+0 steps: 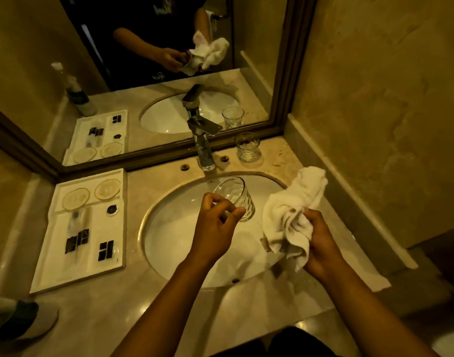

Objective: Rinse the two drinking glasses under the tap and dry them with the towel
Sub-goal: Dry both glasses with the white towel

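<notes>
- While the left hand (215,215) grips the tilted glass (236,199) over the sink (169,228), its mouth points away toward the tap (204,150).
- Right hand (321,240), just right of it, clutches the towel (290,215); the two are apart.
- Second glass (247,146) stands upright on the counter (272,155) beyond, apparently empty.

Both forearms bare to the elbow, no watch, rings or bands on left hand (215,220) or right hand (321,243). Mirror at 12 o'clock shows dark short-sleeved tee (143,34), pale script print on chest and near hem.
</notes>
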The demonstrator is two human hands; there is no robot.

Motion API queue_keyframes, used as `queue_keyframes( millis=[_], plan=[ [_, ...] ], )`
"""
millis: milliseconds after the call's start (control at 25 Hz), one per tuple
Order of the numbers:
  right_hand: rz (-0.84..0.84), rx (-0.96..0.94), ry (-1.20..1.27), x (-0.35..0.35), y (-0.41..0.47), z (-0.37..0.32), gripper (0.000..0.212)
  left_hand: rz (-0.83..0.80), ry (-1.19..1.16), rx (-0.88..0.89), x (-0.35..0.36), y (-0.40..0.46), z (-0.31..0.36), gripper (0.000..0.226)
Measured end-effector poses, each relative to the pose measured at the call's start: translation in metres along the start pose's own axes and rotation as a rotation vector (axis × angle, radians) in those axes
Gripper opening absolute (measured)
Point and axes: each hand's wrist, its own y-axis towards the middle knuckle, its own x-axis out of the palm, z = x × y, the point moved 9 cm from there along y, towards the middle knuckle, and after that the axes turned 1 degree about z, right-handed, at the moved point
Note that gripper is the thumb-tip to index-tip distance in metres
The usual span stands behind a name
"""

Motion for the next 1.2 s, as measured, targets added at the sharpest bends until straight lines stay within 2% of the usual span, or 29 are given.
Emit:
queue_keyframes(
  millis=[120, 240, 320, 400, 560, 720, 840, 1200],
  plan=[
    [0.138, -0.185, -0.265, -0.024, 0.001, -0.029, 0.044, -0.122, 0.099, 0.024, 0.031, 0.028, -0.003, 0.020],
    [0.245, -0.269, -0.533, -0.046, 0.009, -0.056, 0.071, -0.181, 0.204, 0.047, 0.063, 0.059, -0.005, 0.024],
    [0.305, -0.264, -0.596, -0.062, 0.023, -0.069, 0.084, -0.186, 0.248, 0.056, 0.083, 0.084, -0.001, 0.024],
    [0.334, -0.250, -0.587, -0.068, 0.035, -0.078, 0.082, -0.188, 0.289, 0.087, 0.099, 0.108, 0.007, 0.023],
    [0.393, -0.256, -0.461, -0.078, 0.066, -0.103, 0.053, -0.193, 0.358, 0.104, 0.141, 0.167, 0.021, 0.025],
    [0.405, -0.235, -0.536, -0.078, 0.095, -0.118, 0.065, -0.188, 0.399, 0.108, 0.174, 0.219, 0.013, 0.025],
    [0.447, -0.229, -0.544, -0.081, 0.115, -0.121, 0.065, -0.177, 0.450, 0.121, 0.190, 0.250, 0.004, 0.025],
    [0.493, -0.199, -0.562, -0.080, 0.141, -0.120, 0.083, -0.147, 0.496, 0.192, 0.214, 0.264, 0.001, 0.025]
  ],
)
